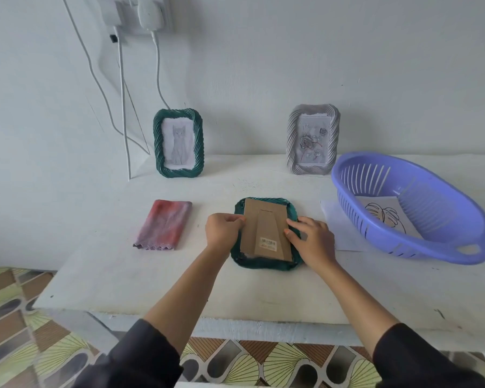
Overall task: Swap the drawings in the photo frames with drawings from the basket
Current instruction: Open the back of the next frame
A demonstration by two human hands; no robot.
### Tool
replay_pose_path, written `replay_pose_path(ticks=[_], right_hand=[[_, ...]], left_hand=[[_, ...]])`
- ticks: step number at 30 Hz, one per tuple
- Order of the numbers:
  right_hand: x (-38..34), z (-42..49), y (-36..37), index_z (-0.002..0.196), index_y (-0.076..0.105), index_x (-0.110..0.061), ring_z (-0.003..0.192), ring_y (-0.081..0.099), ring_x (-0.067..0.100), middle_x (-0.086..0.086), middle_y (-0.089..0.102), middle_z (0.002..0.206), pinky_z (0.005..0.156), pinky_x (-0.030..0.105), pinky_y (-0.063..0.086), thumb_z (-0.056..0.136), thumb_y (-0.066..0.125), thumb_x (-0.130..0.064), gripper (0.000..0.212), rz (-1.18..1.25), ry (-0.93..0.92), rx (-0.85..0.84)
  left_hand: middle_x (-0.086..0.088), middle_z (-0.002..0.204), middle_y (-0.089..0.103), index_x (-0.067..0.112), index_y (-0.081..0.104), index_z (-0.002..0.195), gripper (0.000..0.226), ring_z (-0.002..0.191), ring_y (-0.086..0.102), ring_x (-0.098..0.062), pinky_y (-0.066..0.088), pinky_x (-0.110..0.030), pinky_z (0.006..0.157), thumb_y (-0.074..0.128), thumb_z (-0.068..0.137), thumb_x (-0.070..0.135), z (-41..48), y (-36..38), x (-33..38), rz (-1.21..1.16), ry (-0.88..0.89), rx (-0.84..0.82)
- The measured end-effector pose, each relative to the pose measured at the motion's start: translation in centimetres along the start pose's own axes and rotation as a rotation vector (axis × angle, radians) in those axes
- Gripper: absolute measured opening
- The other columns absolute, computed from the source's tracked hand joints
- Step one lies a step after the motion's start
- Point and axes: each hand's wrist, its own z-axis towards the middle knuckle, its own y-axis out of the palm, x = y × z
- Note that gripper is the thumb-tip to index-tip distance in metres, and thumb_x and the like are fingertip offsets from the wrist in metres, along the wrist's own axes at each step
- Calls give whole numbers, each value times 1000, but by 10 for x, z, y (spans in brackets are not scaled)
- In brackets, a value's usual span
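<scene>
A dark green photo frame [263, 266] lies face down in the middle of the white table, its brown cardboard back [266, 228] facing up. My left hand [224, 229] pinches the left edge of the cardboard back. My right hand [311, 238] rests on the right edge, its fingers pressing the back and frame. Against the wall stand a green frame with a cat drawing [178, 142] and a grey frame with a rose drawing [313, 140]. The purple basket [443, 253] at the right holds a leaf line drawing [387, 215].
A folded red and grey cloth [164, 224] lies left of the face-down frame. A loose white sheet [342, 233] sticks out from under the basket. White cables [123, 107] hang down the wall at the back left. The table's front edge [235, 317] is near my arms.
</scene>
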Motion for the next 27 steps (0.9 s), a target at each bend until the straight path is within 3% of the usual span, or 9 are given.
replay_pose_path(ticks=[4, 9, 16, 19, 22, 23, 27], right_hand=[[0, 1, 0, 120, 61, -28, 119, 45, 23, -2, 56, 131, 97, 35, 35, 87, 57, -38, 34, -6, 4, 3], [0, 0, 0, 120, 61, -28, 120, 44, 23, -2, 56, 131, 97, 36, 35, 87, 57, -37, 34, 5, 7, 2], [1, 0, -1, 121, 60, -29, 120, 44, 23, -2, 56, 132, 98, 35, 35, 88, 56, -37, 34, 6, 5, -6], [1, 1, -1, 124, 57, -29, 121, 44, 23, -2, 55, 132, 98, 35, 34, 91, 52, -36, 35, 11, 0, -5], [0, 1, -2, 127, 54, -31, 120, 45, 23, -3, 56, 132, 98, 35, 34, 93, 47, -33, 35, 31, 5, 0], [0, 1, -2, 128, 53, -33, 119, 45, 22, -4, 56, 131, 98, 34, 34, 93, 47, -34, 35, 29, 4, -4], [0, 0, -3, 125, 54, -39, 119, 44, 21, -4, 55, 129, 98, 34, 34, 90, 49, -42, 35, 15, -8, -26]], left_hand=[[2, 72, 67, 13, 75, 84, 11, 69, 64, -16, 55, -27, 66, 65, 83, 12, -2, 0, 2, -23, 8, -13], [-3, 87, 70, 14, 74, 88, 11, 82, 66, -20, 55, -33, 80, 72, 77, 12, -2, -3, 1, -8, 17, -49], [-10, 91, 69, 8, 66, 102, 30, 83, 68, -26, 56, -39, 81, 73, 74, 6, -2, -3, 7, -18, 13, -120], [-11, 91, 68, 8, 64, 113, 34, 75, 65, -22, 56, -34, 74, 64, 80, 1, 0, -4, 10, -49, 14, -196], [-10, 91, 65, 7, 62, 118, 35, 66, 60, -12, 50, -16, 53, 59, 84, -2, -1, -6, 15, -80, 13, -241], [-10, 91, 64, 6, 61, 120, 36, 65, 58, -11, 50, -16, 53, 57, 85, -3, 0, -8, 17, -105, 4, -241], [-13, 99, 61, 0, 55, 124, 38, 68, 55, -12, 50, -28, 70, 52, 87, -7, 15, -31, 20, -182, -14, -155]])
